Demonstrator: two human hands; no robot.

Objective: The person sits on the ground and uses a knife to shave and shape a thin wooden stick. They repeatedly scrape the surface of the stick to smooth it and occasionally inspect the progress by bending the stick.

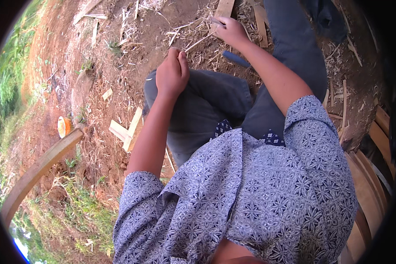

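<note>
Two hands fill the top of my feed, both closed: the left hand [173, 70] grips one end of a thin stick [199, 42], the right hand [233, 33] what looks like a blade [217, 22]. I see the stick run between them, above soil strewn with shavings [180, 32], near a plank [225, 8]. I'd worry that pressing too hard could snap it, or a slip cut the left hand.

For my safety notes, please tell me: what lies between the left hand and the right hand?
In the head view, a thin pale stick extends from the left hand toward the right hand; soil with wood shavings shows beneath.
</note>
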